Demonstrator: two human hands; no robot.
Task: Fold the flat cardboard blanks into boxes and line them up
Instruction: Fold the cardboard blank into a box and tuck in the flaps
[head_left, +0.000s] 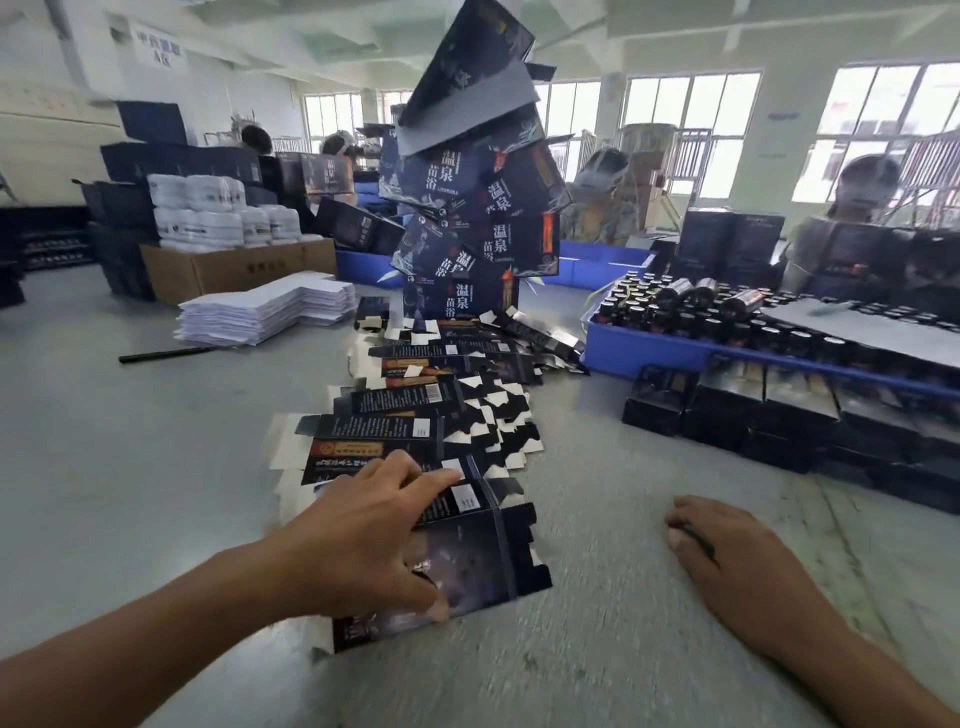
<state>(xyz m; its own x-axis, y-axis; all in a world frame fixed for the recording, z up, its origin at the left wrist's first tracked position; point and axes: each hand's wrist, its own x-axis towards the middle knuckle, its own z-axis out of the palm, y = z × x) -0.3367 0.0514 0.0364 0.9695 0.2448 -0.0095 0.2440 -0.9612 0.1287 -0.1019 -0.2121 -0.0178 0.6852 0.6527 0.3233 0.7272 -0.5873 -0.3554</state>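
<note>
A long fanned row of flat dark printed cardboard blanks (426, 410) runs down the middle of the grey table. My left hand (363, 535) lies on the nearest blank (483, 566), fingers spread over its top and thumb pressing on its near part. My right hand (737, 561) rests flat on the bare table to the right, holding nothing. Behind the row rises a leaning tower of folded dark boxes (467, 218) with white characters on them.
A stack of white flat sheets (265, 312) lies at left. A blue tray of dark bottles (691, 353) stands at right, with rows of dark boxes (779, 415) in front. Several people sit across the table. Brown cartons (234, 267) and white packs stand behind.
</note>
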